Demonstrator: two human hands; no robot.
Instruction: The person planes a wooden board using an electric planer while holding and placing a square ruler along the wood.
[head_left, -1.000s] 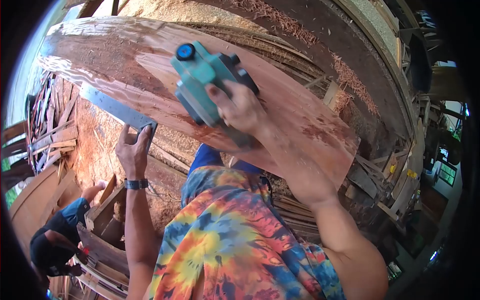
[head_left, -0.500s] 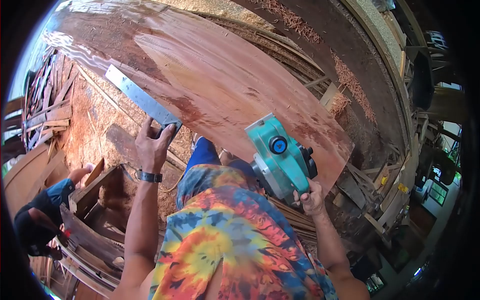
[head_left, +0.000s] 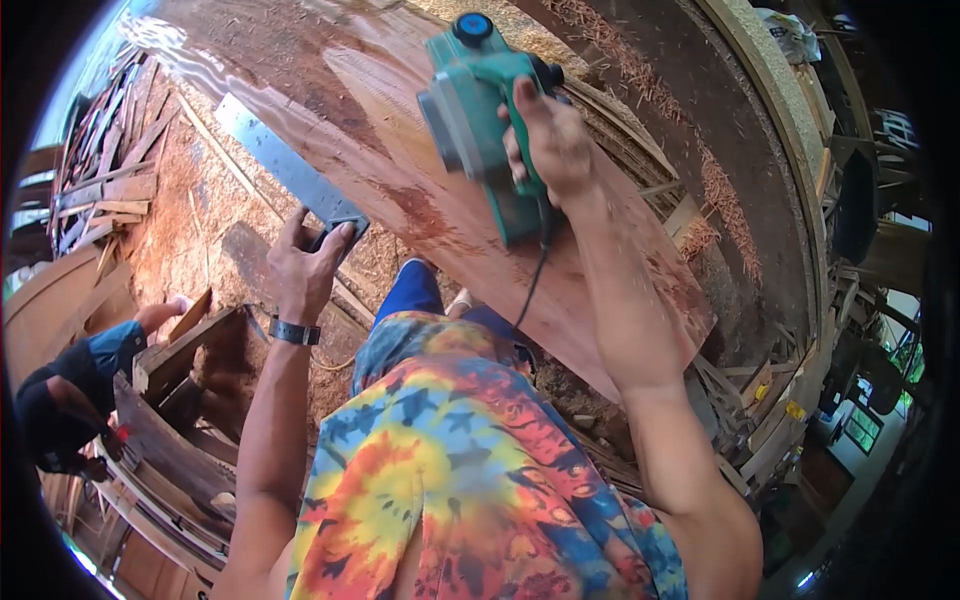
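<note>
My right hand (head_left: 555, 145) is wrapped round the handle of a green electric planer (head_left: 480, 110), which is over the middle of a wide reddish wooden slab (head_left: 590, 290). A black cord hangs from the planer's rear end. The slab has a paler planed patch and dark, rough stains. My left hand (head_left: 305, 265) grips the dark handle of a metal try square (head_left: 280, 160) between thumb and fingers. The square's blade points up and left, beside the slab's near edge.
Another person (head_left: 75, 400) bends over at the lower left near wooden frames (head_left: 180, 350). Scrap wood (head_left: 105, 190) is piled at the left. Sawdust covers the ground. Shavings (head_left: 725, 200) lie on a dark timber beyond the slab; more scraps are at the right.
The planer has swung from near the slab's right end up and left over its middle, turned round in my right hand. My left hand still holds the square, nearly in the same place.
</note>
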